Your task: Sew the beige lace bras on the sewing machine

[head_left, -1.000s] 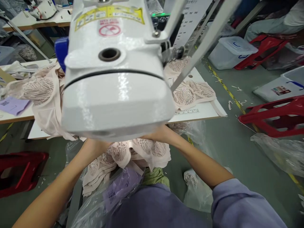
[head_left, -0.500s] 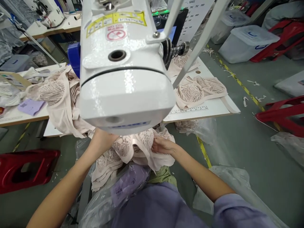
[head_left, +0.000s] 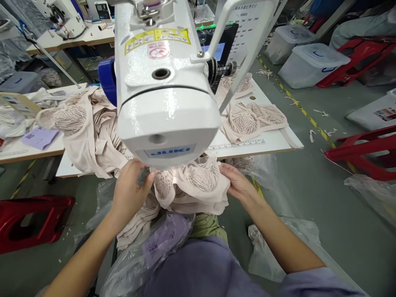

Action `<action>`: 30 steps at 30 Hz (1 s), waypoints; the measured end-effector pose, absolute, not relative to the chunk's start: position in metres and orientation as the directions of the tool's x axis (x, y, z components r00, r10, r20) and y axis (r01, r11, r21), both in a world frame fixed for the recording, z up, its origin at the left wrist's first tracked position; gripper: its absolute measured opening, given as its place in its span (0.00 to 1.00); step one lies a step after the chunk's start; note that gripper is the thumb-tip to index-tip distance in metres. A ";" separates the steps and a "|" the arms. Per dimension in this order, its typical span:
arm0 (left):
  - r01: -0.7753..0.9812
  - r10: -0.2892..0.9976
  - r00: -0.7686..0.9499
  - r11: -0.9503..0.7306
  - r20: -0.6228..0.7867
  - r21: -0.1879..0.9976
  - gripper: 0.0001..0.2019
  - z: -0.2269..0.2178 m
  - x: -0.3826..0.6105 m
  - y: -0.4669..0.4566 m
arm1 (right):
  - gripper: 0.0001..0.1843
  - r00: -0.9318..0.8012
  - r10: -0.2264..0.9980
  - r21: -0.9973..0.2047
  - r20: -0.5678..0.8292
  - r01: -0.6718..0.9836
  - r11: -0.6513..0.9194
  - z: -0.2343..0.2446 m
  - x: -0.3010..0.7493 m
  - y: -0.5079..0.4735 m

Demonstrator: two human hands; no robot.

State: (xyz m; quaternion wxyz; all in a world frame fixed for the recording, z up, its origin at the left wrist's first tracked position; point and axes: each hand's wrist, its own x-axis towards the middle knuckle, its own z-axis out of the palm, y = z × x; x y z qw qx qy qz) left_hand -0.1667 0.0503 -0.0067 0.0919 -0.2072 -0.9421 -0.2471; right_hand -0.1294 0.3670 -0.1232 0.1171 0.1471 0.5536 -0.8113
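A white sewing machine head fills the middle of the view. Just below its front edge lies a beige lace bra piece. My left hand grips the piece's left side with curled fingers, a small dark tool showing between them. My right hand rests on the piece's right edge, its fingers pressed onto the fabric. More beige lace garments hang from my lap beneath the piece.
A heap of lace garments lies left of the machine and further ones on the white table to the right. Red stools, plastic bags, lidded bins and a second sewing station surround me.
The view has shifted back, exposing both hands below the machine. My right hand has slid out to the piece's right edge, and the lace piece has come forward.
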 end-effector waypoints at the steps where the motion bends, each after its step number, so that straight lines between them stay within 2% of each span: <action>1: 0.493 0.368 -0.863 0.762 0.345 0.420 0.05 -0.003 -0.156 0.054 | 0.19 -0.934 0.021 -0.867 -0.358 0.324 -0.380 -0.113 -0.126 0.370; 3: 0.641 0.446 -0.759 0.635 0.474 0.431 0.09 0.005 -0.133 0.066 | 0.19 -0.949 0.040 -0.879 -0.312 0.272 -0.392 -0.090 -0.119 0.369; 4: 0.723 0.497 -0.688 0.537 0.529 0.435 0.14 0.007 -0.123 0.075 | 0.19 -0.963 -0.024 -0.897 -0.269 0.260 -0.358 -0.078 -0.115 0.364; 6: 0.830 0.588 -0.557 0.365 0.586 0.423 0.22 0.009 -0.109 0.092 | 0.15 -0.946 -0.271 -0.945 -0.180 0.243 -0.220 -0.053 -0.107 0.345; 8: 0.827 0.669 -0.544 0.324 0.507 0.459 0.27 0.006 -0.106 0.103 | 0.10 -0.848 -0.515 -0.981 -0.127 0.185 -0.063 -0.033 -0.102 0.324; 10: 0.677 0.702 -0.669 0.439 0.245 0.590 0.20 0.000 -0.112 0.103 | 0.09 -0.795 -0.598 -0.995 -0.099 0.092 0.042 -0.022 -0.103 0.308; 11: 0.543 0.672 -0.736 0.519 0.076 0.660 0.14 -0.003 -0.118 0.100 | 0.11 -0.814 -0.575 -0.996 -0.079 0.042 0.076 -0.020 -0.106 0.303; 12: 0.397 0.618 -0.783 0.582 -0.070 0.709 0.13 -0.006 -0.124 0.095 | 0.12 -0.847 -0.528 -0.993 -0.063 0.001 0.117 -0.021 -0.111 0.301; 14: 0.156 0.472 -0.853 0.637 -0.222 0.755 0.16 -0.012 -0.137 0.083 | 0.13 -0.910 -0.412 -0.973 -0.047 -0.052 0.226 -0.029 -0.123 0.300; 17: 0.028 0.269 -0.946 0.623 -0.181 0.782 0.13 -0.020 -0.155 0.075 | 0.21 -0.958 -0.277 -0.933 -0.070 -0.035 0.357 -0.046 -0.142 0.301; 20: 0.011 0.160 -0.981 0.623 -0.113 0.782 0.09 -0.027 -0.167 0.078 | 0.28 -0.968 -0.225 -0.938 -0.109 0.026 0.345 -0.054 -0.156 0.298; 23: 0.047 0.151 -0.987 0.615 -0.058 0.787 0.07 -0.031 -0.176 0.082 | 0.29 -0.969 -0.215 -0.948 -0.124 0.051 0.316 -0.056 -0.165 0.295; 30: 0.154 0.195 -0.980 0.633 0.036 0.759 0.04 -0.027 -0.188 0.083 | 0.23 -0.964 -0.248 -0.925 -0.094 -0.007 0.381 -0.067 -0.176 0.298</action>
